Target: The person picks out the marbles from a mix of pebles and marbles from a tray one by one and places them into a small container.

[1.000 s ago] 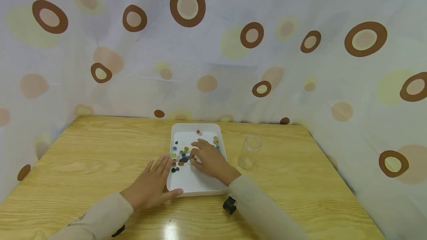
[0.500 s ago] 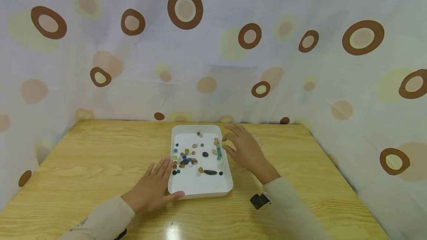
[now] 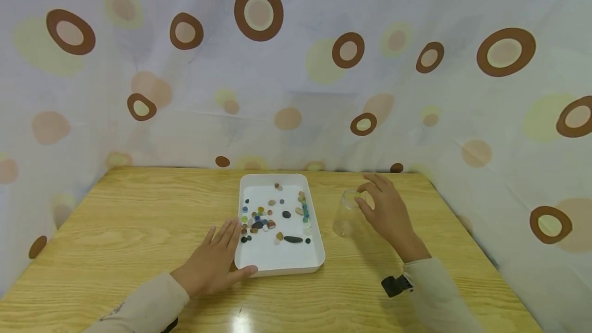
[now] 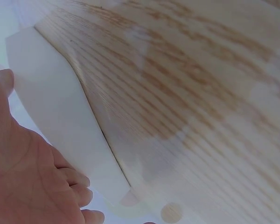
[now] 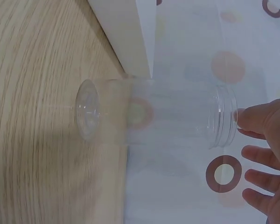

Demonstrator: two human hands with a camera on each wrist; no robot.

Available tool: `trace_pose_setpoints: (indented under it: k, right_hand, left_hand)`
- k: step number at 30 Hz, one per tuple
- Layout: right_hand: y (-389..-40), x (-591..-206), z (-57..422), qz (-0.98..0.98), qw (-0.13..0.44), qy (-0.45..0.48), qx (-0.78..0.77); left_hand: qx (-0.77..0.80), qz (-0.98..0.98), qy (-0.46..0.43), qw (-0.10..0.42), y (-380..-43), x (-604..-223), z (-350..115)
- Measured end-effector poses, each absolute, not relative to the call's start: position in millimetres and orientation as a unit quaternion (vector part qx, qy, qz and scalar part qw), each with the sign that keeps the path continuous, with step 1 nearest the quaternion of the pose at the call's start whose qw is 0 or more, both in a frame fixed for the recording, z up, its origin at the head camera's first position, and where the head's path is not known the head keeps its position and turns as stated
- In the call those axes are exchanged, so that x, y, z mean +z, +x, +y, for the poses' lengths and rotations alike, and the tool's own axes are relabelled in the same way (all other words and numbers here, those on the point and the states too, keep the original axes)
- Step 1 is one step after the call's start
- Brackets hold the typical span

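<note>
A pale backdrop [image 3: 296, 78] stands behind the wooden table [image 3: 139, 220] and along both sides, all brown-rimmed ovals [image 3: 258, 13] and softer peach spots [image 3: 288, 118]. I notice light [image 3: 241, 321] gleaming on the wood.

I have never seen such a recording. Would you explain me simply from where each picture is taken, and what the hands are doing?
There is no machine here, only a person's bare left hand and right hand. The wide pictures come from a camera on the head; the two closer ones come from cameras on the wrists. On the yellowish wood-grain table stand a shallow white rectangular tray, holding small pebble-like pieces of many colours, and an upright clear cylindrical jar. The left hand rests along the tray's left edge, fingers outstretched. The right hand has its thumb and a finger at the jar's rim; anything pinched there is too small to make out.
</note>
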State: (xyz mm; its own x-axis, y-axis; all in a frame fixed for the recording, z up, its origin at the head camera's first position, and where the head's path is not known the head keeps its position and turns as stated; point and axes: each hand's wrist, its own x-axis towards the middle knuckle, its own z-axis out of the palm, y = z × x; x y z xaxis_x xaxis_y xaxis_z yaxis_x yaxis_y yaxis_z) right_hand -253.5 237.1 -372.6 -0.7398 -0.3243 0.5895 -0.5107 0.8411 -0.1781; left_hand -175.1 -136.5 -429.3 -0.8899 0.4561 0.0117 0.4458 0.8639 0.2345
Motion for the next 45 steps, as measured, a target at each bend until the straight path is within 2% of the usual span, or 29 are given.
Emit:
trace_pose_setpoints:
  k: [45]
  right_hand:
    - [-254.1,-376.1,245.3,-0.916,0.266,0.236,0.189]
  left_hand:
    - [0.102,0.967,0.233,0.022,-175.8,-433.3,-137.1]
